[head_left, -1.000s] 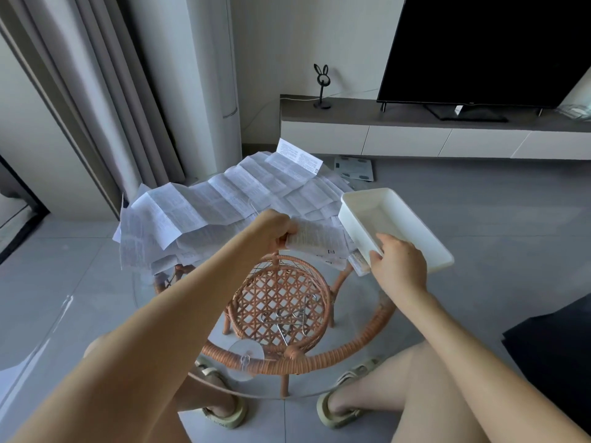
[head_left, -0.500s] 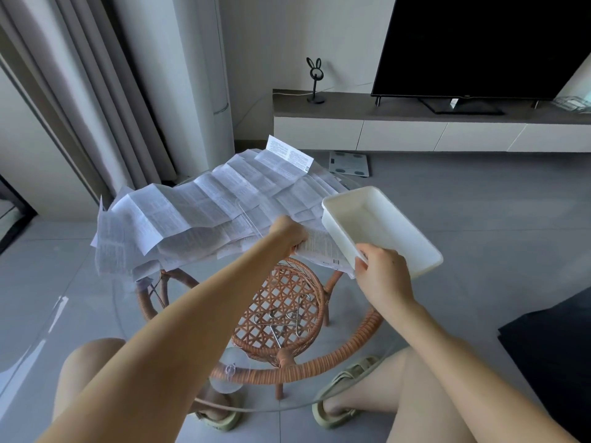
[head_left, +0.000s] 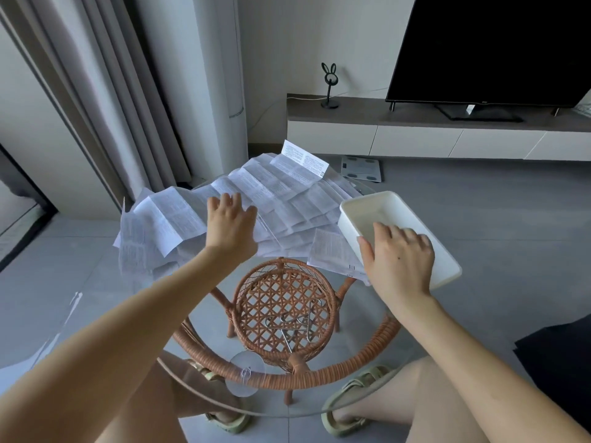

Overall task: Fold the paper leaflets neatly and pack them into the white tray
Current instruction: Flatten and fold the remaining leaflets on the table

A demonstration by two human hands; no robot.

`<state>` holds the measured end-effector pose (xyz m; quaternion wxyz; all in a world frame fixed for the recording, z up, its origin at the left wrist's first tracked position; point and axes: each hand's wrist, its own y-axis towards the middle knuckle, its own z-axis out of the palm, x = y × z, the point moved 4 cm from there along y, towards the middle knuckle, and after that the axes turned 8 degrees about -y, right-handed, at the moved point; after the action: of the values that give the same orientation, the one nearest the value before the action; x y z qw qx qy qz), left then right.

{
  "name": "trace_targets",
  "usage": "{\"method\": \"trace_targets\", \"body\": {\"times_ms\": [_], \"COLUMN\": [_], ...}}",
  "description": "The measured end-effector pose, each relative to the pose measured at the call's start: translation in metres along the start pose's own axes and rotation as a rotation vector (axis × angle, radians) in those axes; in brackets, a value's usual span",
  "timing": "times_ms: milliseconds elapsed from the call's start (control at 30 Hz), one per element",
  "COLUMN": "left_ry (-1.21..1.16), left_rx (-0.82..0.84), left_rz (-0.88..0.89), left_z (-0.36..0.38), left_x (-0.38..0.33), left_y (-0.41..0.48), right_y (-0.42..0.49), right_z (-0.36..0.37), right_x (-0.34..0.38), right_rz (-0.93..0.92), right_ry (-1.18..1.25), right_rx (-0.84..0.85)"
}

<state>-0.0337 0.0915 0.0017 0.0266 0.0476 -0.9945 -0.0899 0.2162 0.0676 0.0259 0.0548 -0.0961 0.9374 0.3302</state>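
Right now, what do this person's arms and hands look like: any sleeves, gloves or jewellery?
The left hand and right hand are bare: no gloves, rings, watch or bracelet show. No sleeve comes into view on either side. A small mole marks the right hand's back.

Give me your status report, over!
Copy: left grip open over unfolded leaflets; right grip holds white tray by near wall; tray looks empty, nothing blocking.
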Motion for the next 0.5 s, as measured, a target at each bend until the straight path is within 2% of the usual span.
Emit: {"method": "trace_targets", "body": {"times_ms": [67,133,267,400,500], "left_ry": [0.234,0.321,0.291,0.256,0.129], "left_rx": [0.152,0.239,0.117,0.001,-0.045], "left_rz": [-0.025,-0.097,-0.037,0.087,0.119], "left_z": [0.007,0.011,-0.008,-0.037,-0.059], "left_x": [0.021,0.039,0.055,0.059,0.057], "left_y": [-0.005,-0.009,-0.015,-0.021,-0.029], "right_y": [0.008,0.012,0.023,0.050,0.062], "right_z": [-0.011,-0.016,-0.001,0.014,0.018], "right_x": [0.021,0.054,0.118,0.170,0.189], "right_rz": [-0.068,-0.167,-0.265,-0.269,-0.179], "right_ry": [0.110,0.277,0.488,0.739,0.914], "right_rx": [-0.078,-0.086,0.038,0.301,0.294]}}
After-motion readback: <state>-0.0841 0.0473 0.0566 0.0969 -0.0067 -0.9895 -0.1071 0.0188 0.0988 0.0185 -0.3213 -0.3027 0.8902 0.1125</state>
